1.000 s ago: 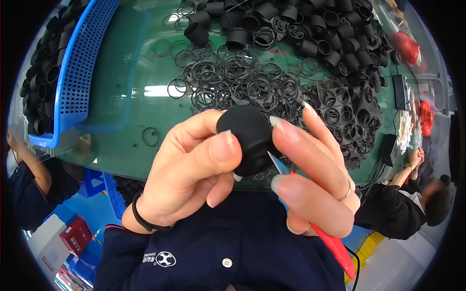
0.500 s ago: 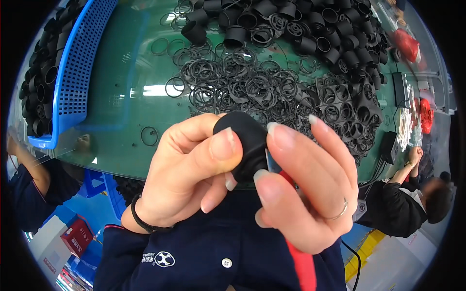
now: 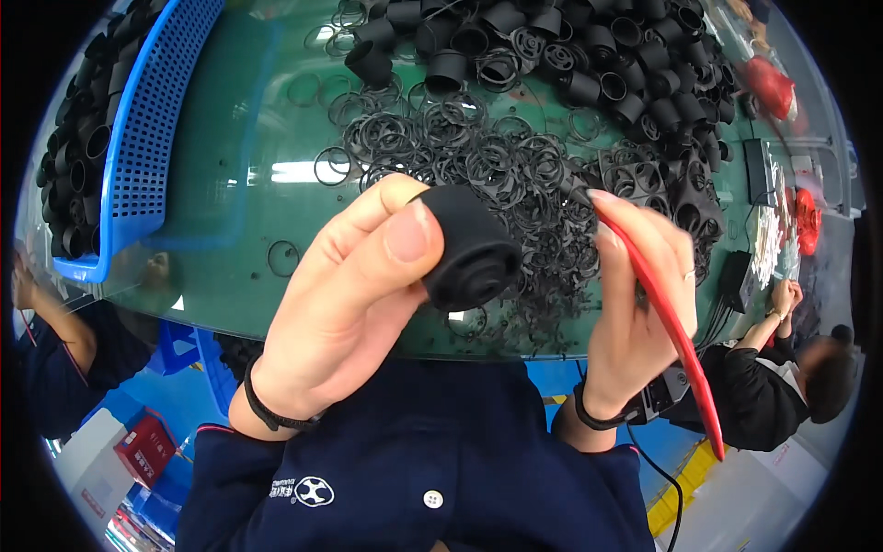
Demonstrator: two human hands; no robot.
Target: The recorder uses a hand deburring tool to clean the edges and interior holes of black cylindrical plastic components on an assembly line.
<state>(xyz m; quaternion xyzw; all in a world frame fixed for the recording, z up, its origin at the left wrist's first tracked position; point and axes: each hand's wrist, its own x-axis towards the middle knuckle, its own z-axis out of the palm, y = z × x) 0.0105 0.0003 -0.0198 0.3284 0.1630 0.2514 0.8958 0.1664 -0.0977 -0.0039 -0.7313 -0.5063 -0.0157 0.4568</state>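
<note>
My left hand (image 3: 345, 285) is closed around a black cylindrical rubber part (image 3: 469, 253), thumb on its side. The part is tilted so its ringed end, with a round recess in the middle, shows. Apart from it, to the right, my right hand (image 3: 639, 294) grips a slim red-handled tool (image 3: 676, 336), its long handle slanting down past my wrist. The tool's working end is hard to make out against the dark scraps behind. Thin black rings and trimmed scraps (image 3: 478, 152) lie on the green table (image 3: 221, 202) beyond both hands.
Many more black cylindrical parts (image 3: 635, 69) are heaped at the far right. A blue perforated basket (image 3: 143, 138) stands at the left, beside more black parts (image 3: 78, 175). Flat perforated scraps (image 3: 644, 179) lie at right. Other people sit at both sides.
My right hand has drawn away from the black part to the right, swinging the red-handled tool with it. My left hand has tipped the part, exposing its ringed end.
</note>
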